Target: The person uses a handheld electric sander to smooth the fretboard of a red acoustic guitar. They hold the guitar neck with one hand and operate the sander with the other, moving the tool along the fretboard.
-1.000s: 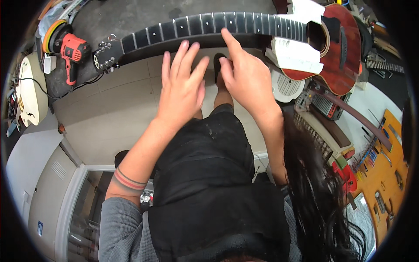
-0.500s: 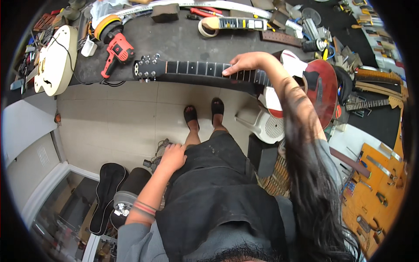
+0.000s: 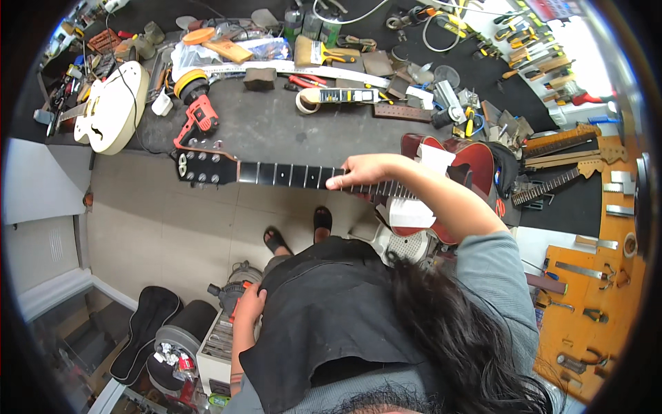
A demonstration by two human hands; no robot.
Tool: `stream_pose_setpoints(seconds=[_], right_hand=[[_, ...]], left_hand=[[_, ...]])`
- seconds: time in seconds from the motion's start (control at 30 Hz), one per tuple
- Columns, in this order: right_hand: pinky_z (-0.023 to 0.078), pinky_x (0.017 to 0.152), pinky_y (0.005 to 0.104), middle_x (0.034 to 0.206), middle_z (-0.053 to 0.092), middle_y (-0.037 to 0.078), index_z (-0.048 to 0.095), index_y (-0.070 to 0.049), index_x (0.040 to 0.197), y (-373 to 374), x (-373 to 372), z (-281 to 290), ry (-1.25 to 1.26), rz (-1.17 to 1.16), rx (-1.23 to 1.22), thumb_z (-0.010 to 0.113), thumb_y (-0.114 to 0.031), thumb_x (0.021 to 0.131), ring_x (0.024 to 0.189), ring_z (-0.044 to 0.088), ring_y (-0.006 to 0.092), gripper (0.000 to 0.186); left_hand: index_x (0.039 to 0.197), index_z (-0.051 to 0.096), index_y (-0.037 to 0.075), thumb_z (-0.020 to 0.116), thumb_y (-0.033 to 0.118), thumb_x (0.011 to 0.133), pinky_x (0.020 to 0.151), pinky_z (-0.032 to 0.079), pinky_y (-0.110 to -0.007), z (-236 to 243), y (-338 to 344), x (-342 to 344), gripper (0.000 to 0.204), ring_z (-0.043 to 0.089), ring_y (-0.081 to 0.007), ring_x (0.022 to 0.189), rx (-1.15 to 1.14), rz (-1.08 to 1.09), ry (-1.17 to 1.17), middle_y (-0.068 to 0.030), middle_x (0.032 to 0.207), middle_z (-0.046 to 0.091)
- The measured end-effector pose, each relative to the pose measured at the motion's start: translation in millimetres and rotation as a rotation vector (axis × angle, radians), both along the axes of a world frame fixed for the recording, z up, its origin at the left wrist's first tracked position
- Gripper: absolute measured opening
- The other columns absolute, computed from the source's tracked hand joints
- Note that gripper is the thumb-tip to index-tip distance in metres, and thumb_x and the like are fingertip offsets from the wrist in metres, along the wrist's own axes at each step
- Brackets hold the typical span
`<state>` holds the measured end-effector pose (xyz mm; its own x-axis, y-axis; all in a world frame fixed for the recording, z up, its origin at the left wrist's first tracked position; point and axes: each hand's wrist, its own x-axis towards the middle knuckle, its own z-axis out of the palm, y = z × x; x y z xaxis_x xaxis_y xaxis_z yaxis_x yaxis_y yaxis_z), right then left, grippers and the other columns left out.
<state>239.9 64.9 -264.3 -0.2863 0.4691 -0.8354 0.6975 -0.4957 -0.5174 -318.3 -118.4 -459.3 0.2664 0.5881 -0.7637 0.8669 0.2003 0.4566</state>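
Observation:
A red electric guitar (image 3: 469, 165) lies at the workbench edge, its dark neck (image 3: 289, 175) and black headstock (image 3: 203, 167) sticking out left over the tiled floor. My right hand (image 3: 362, 171) grips the neck near its middle, fingers curled over the fretboard. Sheets of white paper (image 3: 407, 210) rest on the guitar's body by my forearm. My left hand (image 3: 249, 305) hangs low at my side next to my black apron, fingers loosely curled, holding nothing that I can see.
The dark workbench (image 3: 276, 124) carries a red power tool (image 3: 200, 114), a cream guitar body (image 3: 110, 110), tape, brushes and several hand tools. Guitar necks (image 3: 558, 155) lie at right near an orange tool board (image 3: 586, 297). A black guitar case (image 3: 141, 331) and bins stand on the floor.
My left hand left the guitar neck and dropped to my side. My right hand stayed on the neck. The view pulled back and up, showing more of the bench.

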Motion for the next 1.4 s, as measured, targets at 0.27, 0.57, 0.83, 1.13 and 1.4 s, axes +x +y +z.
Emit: stream_pose_setpoints(seconds=[0.27,0.57,0.83,1.13,1.4], right_hand=[[0.060,0.072,0.0350,0.082,0.078,0.003,0.077,0.001,0.107,-88,-65,185,-0.016,-0.252,0.330,0.080,-0.066,0.107,0.078,0.076,0.0129,0.067],[0.057,0.075,0.0395,0.076,0.073,0.012,0.066,0.002,0.098,-195,-116,221,0.347,-0.698,0.944,0.055,-0.020,0.112,0.075,0.068,0.0218,0.027],[0.055,0.074,0.0435,0.081,0.061,0.009,0.059,-0.006,0.106,-226,-135,176,0.618,-1.151,1.245,0.048,-0.083,0.114,0.069,0.064,0.0253,0.078],[0.056,0.085,0.0448,0.085,0.063,0.006,0.066,-0.011,0.105,-237,-102,132,0.822,-1.865,1.357,0.059,-0.080,0.112,0.080,0.063,0.0241,0.070],[0.064,0.091,0.0516,0.087,0.069,0.010,0.067,-0.008,0.101,-216,-17,57,0.837,-2.351,1.260,0.055,-0.079,0.115,0.084,0.068,0.0310,0.074]], left_hand=[[0.161,0.066,0.003,0.075,0.032,0.108,0.127,0.052,-0.050,5,65,7,0.061,0.063,-0.0434,0.151,0.073,-0.220,-0.024,-0.0233,0.163,0.068],[0.162,0.066,0.005,0.077,0.037,0.108,0.126,0.053,-0.052,-8,92,-4,0.064,0.064,-0.0415,0.152,0.010,-0.594,-0.146,-0.0232,0.163,0.069],[0.164,0.061,-0.001,0.074,0.052,0.113,0.121,0.054,-0.045,-41,78,11,0.075,0.072,-0.0373,0.143,-0.137,-0.286,-0.427,-0.0254,0.153,0.075],[0.180,0.036,0.013,0.062,0.071,0.115,0.122,0.052,-0.057,-9,125,35,0.091,0.063,-0.0307,0.149,-0.452,0.583,-0.697,-0.0111,0.168,0.059],[0.188,0.020,0.005,0.065,0.056,0.118,0.143,0.025,-0.050,10,222,86,0.098,0.030,-0.0324,0.177,-0.048,0.493,-0.926,-0.0195,0.191,0.034]])
